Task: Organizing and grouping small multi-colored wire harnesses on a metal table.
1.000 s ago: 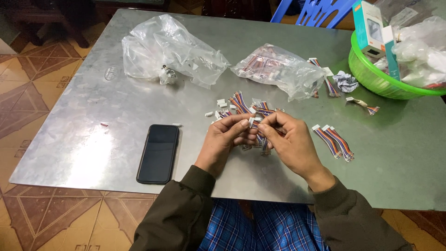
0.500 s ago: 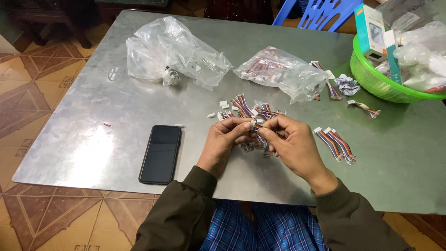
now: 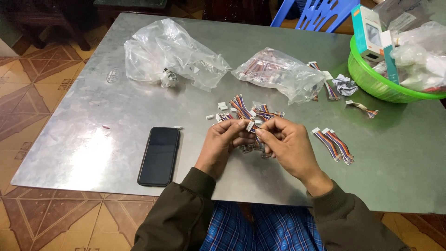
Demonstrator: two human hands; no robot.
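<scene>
1. Because both hands meet over the middle of the tabletop [image 3: 93, 121], we keep our wrists low and steady above it; the left hand [image 3: 223, 144] has its fingers [image 3: 238, 126] pinched together on a small white connector [image 3: 251, 125] with coloured wires, and the right hand [image 3: 288, 146] closes its fingers [image 3: 265, 132] on the same piece from the other side.
2. To do this well, in our judgement, we should grip the plastic housing rather than the thin wires, and work close over the loose pile of wire harnesses [image 3: 246, 111] so nothing small rolls off.
3. Going left to right, a dark phone [image 3: 159, 155] lies face up near the left hand; a crumpled clear bag [image 3: 172, 53] sits behind it; a second clear bag [image 3: 278, 74] holds more wires; two finished-looking wire sets [image 3: 333, 145] lie just right of the right hand; a green basket [image 3: 371, 79] with boxes and packets stands at the far right edge.
4. The tabletop is dull grey metal, scuffed and reflective; below it the floor [image 3: 28, 97] shows brown patterned tiles; a blue plastic chair [image 3: 320, 11] stands beyond the far side.
</scene>
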